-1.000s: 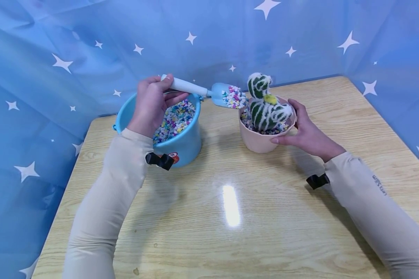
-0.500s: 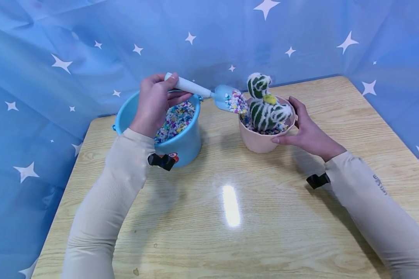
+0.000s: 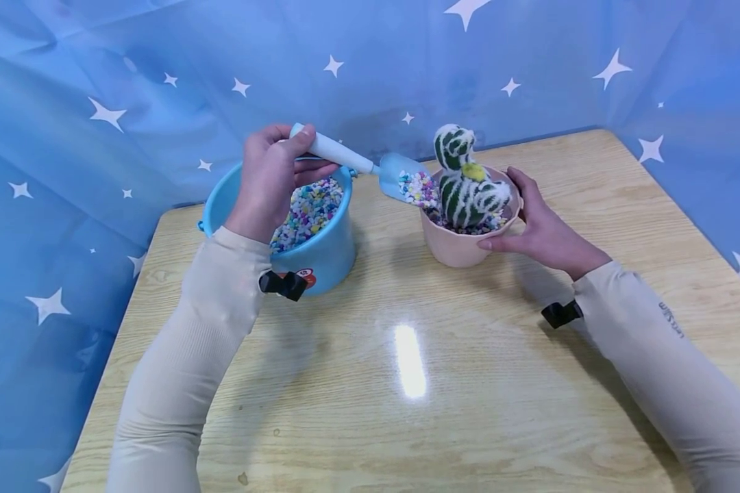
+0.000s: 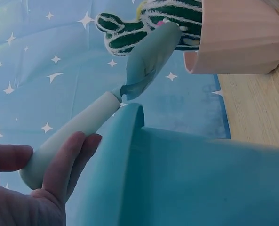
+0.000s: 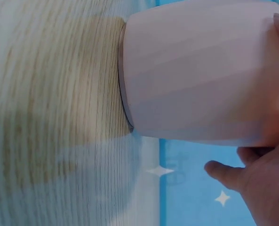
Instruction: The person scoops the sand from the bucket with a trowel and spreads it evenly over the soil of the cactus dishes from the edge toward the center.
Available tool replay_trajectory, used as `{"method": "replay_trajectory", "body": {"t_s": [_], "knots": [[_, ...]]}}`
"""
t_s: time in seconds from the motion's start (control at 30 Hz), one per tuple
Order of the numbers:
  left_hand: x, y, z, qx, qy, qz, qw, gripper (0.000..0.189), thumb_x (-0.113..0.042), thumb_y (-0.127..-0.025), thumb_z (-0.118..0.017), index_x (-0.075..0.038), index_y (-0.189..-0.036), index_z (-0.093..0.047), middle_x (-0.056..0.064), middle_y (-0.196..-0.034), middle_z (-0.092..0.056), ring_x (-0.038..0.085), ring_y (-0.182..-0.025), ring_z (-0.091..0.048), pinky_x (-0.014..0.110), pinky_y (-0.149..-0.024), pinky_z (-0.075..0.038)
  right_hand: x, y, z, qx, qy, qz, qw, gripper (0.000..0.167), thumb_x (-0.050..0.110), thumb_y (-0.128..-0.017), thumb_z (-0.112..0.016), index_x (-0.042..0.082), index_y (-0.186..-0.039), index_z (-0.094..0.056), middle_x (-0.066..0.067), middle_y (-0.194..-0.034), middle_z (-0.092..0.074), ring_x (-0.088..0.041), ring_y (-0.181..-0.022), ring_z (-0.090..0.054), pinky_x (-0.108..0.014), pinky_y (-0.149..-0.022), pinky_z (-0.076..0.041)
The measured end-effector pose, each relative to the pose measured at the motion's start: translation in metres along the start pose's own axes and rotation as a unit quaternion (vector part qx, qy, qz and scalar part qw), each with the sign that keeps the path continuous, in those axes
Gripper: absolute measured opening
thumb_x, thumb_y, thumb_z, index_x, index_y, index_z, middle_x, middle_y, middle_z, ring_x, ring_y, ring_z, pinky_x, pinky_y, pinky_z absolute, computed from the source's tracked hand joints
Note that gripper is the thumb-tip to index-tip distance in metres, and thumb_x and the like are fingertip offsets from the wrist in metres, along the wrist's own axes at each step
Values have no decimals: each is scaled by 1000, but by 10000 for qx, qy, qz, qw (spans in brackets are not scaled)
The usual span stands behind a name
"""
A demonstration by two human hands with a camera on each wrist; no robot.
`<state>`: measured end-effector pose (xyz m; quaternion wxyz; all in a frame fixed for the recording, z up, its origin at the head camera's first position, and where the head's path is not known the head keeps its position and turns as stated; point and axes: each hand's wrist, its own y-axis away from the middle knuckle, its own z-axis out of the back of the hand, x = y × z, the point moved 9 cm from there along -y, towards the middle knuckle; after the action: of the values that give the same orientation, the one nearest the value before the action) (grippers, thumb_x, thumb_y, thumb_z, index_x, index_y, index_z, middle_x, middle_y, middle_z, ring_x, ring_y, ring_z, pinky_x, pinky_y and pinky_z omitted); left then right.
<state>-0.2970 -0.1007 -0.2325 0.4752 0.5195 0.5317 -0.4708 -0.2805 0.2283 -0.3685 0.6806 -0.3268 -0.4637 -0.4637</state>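
Observation:
My left hand (image 3: 273, 174) grips the pale handle of a light blue hand trowel (image 3: 336, 152). Its blade, tipped down to the right, carries small multicoloured pebbles (image 3: 418, 188) and reaches over the left rim of a pink flowerpot (image 3: 455, 249). In the pot stands a green cactus (image 3: 462, 198) with white fuzzy stripes and a yellow flower, pebbles around its base. My right hand (image 3: 545, 226) holds the pot's right side, thumb in front and fingers behind the rim. In the left wrist view the trowel blade (image 4: 151, 59) overlaps the cactus.
A blue bucket (image 3: 329, 257) of coloured pebbles stands at the left, beneath my left hand and forearm. Both containers are on a wooden table (image 3: 358, 383). Behind it hangs a blue curtain (image 3: 370, 68) with white stars.
The trowel's blade has tipped lower and come over the pot's left rim, the pebbles on it sliding toward its tip. My right hand keeps its hold on the pot.

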Motion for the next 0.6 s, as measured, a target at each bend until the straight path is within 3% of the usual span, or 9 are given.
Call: {"method": "replay_trajectory", "body": {"t_s": [0.6], "knots": [[-7, 1, -15, 35, -292, -40, 9996, 23, -16, -97, -65, 2, -109, -55, 23, -110, -65, 31, -85, -72, 35, -73, -62, 1, 1, -1, 15, 87, -58, 9999, 119, 9, -81, -83, 22, -156, 9, -3, -162, 3, -32, -146, -6, -61, -117, -11]]}}
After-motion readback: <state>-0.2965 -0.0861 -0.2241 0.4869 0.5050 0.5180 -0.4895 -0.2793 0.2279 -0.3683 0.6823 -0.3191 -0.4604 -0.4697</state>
